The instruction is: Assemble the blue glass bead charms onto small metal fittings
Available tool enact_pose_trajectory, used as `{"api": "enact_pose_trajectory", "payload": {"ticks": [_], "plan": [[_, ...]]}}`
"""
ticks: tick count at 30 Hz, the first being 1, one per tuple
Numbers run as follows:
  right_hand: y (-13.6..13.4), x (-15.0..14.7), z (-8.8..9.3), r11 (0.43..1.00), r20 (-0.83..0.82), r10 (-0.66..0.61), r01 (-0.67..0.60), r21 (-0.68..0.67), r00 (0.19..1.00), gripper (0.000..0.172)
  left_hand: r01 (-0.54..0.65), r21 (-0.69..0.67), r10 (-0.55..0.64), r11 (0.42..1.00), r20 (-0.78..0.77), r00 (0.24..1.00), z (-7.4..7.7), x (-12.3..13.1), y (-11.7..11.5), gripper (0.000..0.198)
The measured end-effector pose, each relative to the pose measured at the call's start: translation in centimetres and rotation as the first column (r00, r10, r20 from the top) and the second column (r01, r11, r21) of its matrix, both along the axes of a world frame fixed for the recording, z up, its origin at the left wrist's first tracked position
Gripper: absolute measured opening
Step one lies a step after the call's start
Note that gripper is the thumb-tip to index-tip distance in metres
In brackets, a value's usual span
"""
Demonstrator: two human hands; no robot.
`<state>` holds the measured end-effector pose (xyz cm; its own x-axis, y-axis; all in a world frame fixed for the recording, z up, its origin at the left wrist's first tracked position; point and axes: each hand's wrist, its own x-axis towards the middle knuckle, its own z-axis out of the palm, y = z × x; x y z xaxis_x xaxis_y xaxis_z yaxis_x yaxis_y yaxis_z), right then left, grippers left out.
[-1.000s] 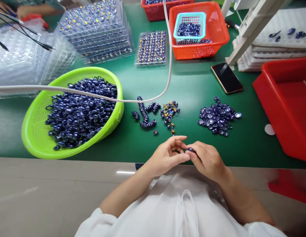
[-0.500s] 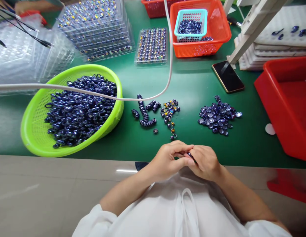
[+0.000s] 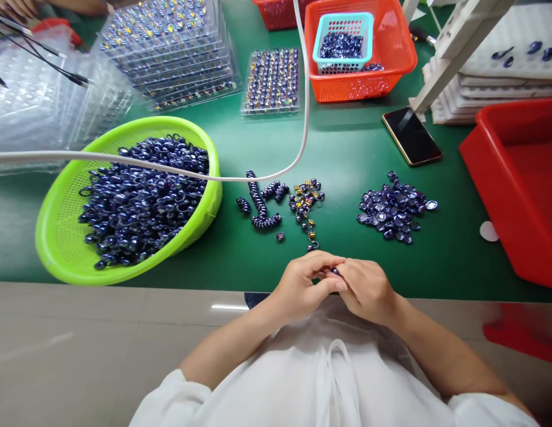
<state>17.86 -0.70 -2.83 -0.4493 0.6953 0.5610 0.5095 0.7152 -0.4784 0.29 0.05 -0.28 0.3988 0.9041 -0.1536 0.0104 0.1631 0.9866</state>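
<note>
At the table's front edge, my left hand (image 3: 305, 283) and my right hand (image 3: 366, 288) meet with fingertips pinched together. Between them shows a small, shiny dark-blue piece (image 3: 335, 271), mostly covered by the fingers, so its exact kind is hidden. Just beyond the hands lies a loose group of small dark beads with gold and coloured parts (image 3: 306, 198). Left of that group are rows of dark-blue ring-like pieces (image 3: 258, 198) stacked side by side, with a single piece (image 3: 280, 236) nearby. To the right sits a pile of flat, faceted dark-blue pieces (image 3: 394, 210).
A lime-green basket (image 3: 57, 237) full of dark-blue looped pieces stands left. Behind are stacked clear trays (image 3: 191, 77), an orange basket (image 3: 400, 53) holding a light-blue one (image 3: 369, 41), and a phone (image 3: 412, 136). A red bin (image 3: 503, 196) stands right; a white cable (image 3: 240, 179) crosses above.
The fingers have shifted slightly around the small dark-blue piece, and less of it shows between them now. The piles on the table look the same.
</note>
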Motion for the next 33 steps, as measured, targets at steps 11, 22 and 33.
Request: {"api": "enact_pose_trajectory", "payload": {"ticks": [11,22,33], "plan": [[-0.1,-1.8,0.4,0.996,-0.032,-0.015,0.012,-0.086,0.999,0.009,-0.062,-0.103,0.065,0.993,0.030,0.997,-0.2,-1.8,-0.2,0.042],[5.1,-1.9,4.6,0.963,0.117,0.124,-0.091,-0.255,0.985,0.036,-0.290,0.578,0.533,0.763,-0.307,0.789,6.3,-12.9,1.2,0.027],[15.7,-6.5,0.2,0.917,0.377,-0.148,0.270,-0.294,0.914,0.039,-0.047,0.878,0.865,0.476,-0.458,0.207,8.3,-20.5,7.9,0.033]]}}
